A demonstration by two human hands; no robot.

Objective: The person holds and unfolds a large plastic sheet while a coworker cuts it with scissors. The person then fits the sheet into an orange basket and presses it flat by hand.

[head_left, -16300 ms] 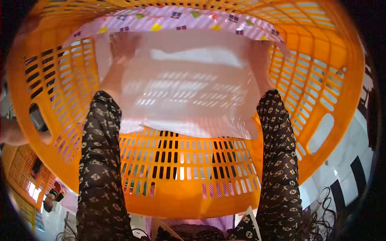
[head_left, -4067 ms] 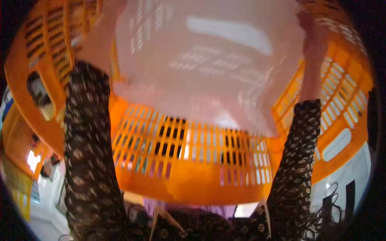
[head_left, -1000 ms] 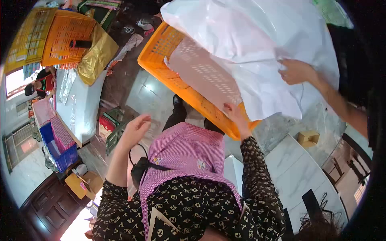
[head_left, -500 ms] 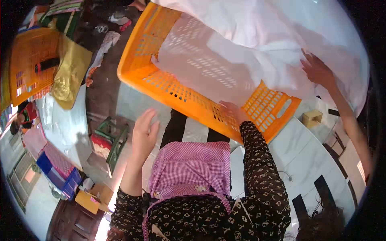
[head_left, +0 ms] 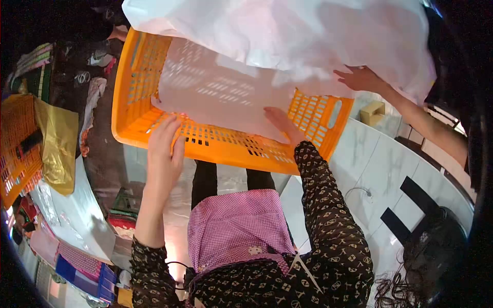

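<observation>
An orange perforated basket (head_left: 205,149) stands tilted in front of me, lined with a pale pinkish sheet (head_left: 210,87). My left hand (head_left: 165,141) is at the basket's near left rim, fingers extended and slightly apart, with nothing in it. Inside the near right part, my right hand (head_left: 282,123) lies on the sheet with its fingers spread. Large white sheeting (head_left: 287,36) covers the far side of the basket. A co-worker's hand (head_left: 362,79) reaches in from the right and touches that sheeting.
At the left are another orange basket (head_left: 18,149) with gold plastic (head_left: 59,149), a white-covered table (head_left: 77,215) and a blue crate (head_left: 69,274). A small yellowish box (head_left: 372,113) rests behind the orange basket's right end. Black straps (head_left: 418,195) lie at the right.
The orange basket appears further left and more level in view. My left hand has come to its near rim, and my right hand remains inside. The co-worker's hand stays by the white sheeting.
</observation>
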